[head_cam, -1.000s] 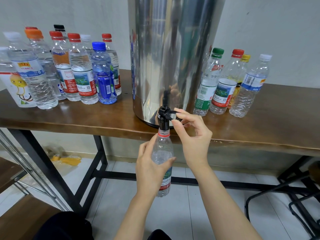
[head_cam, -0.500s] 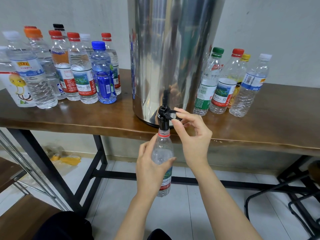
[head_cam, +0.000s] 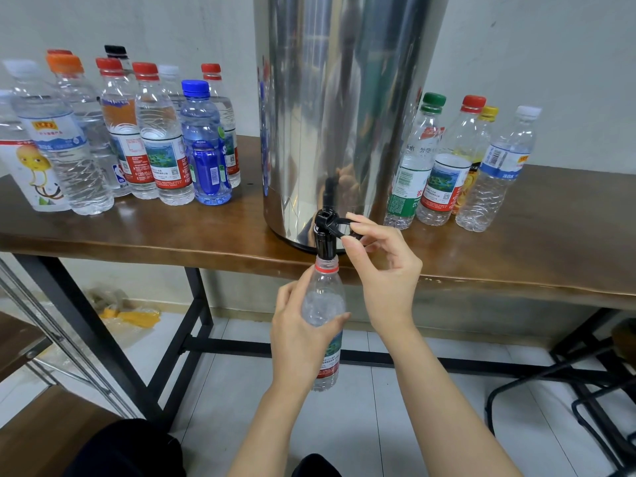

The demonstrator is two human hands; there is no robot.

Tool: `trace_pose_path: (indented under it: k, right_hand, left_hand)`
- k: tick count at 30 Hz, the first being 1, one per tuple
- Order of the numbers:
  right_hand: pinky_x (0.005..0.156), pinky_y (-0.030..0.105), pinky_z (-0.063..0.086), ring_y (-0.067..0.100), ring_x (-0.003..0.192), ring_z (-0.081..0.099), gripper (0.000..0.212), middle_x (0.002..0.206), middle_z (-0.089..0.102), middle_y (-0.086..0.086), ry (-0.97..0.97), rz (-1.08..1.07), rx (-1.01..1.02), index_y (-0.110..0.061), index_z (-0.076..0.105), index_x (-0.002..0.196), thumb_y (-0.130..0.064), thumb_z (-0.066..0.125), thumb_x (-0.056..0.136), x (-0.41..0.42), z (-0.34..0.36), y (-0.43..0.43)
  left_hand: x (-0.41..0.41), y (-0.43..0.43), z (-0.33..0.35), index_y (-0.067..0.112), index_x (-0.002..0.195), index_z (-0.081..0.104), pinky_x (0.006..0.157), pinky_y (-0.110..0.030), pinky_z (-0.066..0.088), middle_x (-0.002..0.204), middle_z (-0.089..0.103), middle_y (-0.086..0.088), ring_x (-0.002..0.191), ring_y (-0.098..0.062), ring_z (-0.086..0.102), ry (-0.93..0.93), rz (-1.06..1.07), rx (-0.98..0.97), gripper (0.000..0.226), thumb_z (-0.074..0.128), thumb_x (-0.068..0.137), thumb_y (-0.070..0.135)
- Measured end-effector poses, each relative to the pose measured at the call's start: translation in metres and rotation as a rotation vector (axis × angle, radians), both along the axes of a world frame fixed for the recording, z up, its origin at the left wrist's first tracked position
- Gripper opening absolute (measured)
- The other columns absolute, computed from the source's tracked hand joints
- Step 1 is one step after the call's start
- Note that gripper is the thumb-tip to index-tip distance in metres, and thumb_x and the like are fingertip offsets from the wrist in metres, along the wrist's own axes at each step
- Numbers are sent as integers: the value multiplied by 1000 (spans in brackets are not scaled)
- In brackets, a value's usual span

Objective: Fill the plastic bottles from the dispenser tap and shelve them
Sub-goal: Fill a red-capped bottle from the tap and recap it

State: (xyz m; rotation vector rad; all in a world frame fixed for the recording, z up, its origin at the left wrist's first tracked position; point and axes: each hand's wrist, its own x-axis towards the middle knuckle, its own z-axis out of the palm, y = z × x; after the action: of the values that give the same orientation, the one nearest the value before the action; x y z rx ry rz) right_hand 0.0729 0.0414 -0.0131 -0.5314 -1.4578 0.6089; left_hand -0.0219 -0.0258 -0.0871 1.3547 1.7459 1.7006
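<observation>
Our left hand (head_cam: 303,335) wraps the bottle (head_cam: 323,304) under the tap (head_cam: 325,235). Our right hand (head_cam: 385,273) pinches the lever (head_cam: 339,222). Past that hand, four bottles (head_cam: 444,173) look empty. We think they come next, then shelving.

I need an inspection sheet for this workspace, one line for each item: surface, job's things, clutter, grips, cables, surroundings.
Surface: brown wooden table on black metal legs, bearing the dispenser and two bottle groups.
Job's things: steel dispenser with black tap; uncapped bottle with its mouth at the tap; left bottle group and right bottle group, all capped.
Clutter: yellow litter on the floor under the table.
Grips: left hand grips the uncapped bottle; right hand pinches the tap lever.
Cables: nothing seen.
Surroundings: white wall, tiled floor, wood-and-metal rack at left.
</observation>
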Motion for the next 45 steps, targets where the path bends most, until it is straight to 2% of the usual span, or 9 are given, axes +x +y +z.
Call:
trace_pose_path:
  k: [5,8,11,15,25,28,34,39,45]
  right_hand:
    - [82,33,51,15,92,66,13,110,73,-4,2,-4,1,-32,70,96,-29,72,84,0,0,0]
    - [83,31,50,16,90,65,14,111,73,-5,0,-1,0,-32,70,97,-30,72,84,0,0,0]
    - [83,29,50,14,90,65,14,111,72,-8,-4,-1,-2,-33,69,97,-30,72,84,1,0,-1]
    - [83,29,50,12,93,65,14,111,73,-2,-2,2,-2,-31,69,98,-30,72,84,0,0,0]
    - [82,29,50,12,93,65,13,111,73,-4,4,11,-5,-30,70,97,-29,72,84,0,0,-1]
    - [82,30,50,14,91,65,13,111,73,-5,5,9,-12,-29,70,96,-28,72,83,0,0,0]
    - [82,28,50,13,95,66,13,111,73,-1,2,8,-16,-26,71,97,-28,72,83,1,-1,1]
    - [82,28,49,13,92,65,14,111,73,-4,-3,2,-23,-26,71,97,-29,72,83,0,0,0]
    - [81,32,51,15,92,65,14,111,73,-6,-28,-4,-1,-33,70,97,-31,73,83,2,3,-1]
  left_hand:
    - [-1,1,-2,48,133,46,82,-7,41,118,52,12,107,10,51,7,5,-3,83,89,66,23]
    - [0,1,-2,47,134,46,85,-15,45,120,51,12,105,1,54,8,7,-11,83,89,67,23]
    - [-1,1,-2,53,130,44,87,-21,47,119,51,14,106,6,53,4,2,-6,83,89,67,24]
    - [0,1,-2,60,126,40,85,-18,45,118,50,16,107,15,49,4,5,-11,84,89,67,25]
    - [-1,2,-2,62,124,39,84,-16,45,118,51,15,107,9,52,12,3,2,85,89,67,24]
    - [-1,2,-2,56,128,43,86,-19,48,119,52,13,106,1,55,0,4,2,84,89,67,23]
    - [-1,2,-3,56,128,42,87,-22,49,119,52,14,107,10,52,-8,7,-6,84,89,67,23]
    - [-1,2,-3,45,135,48,89,-27,51,119,52,12,105,5,54,-18,6,-22,83,89,67,23]
    - [-1,3,-3,40,139,48,88,-24,50,118,51,12,105,1,54,-34,-12,-31,84,89,68,22]
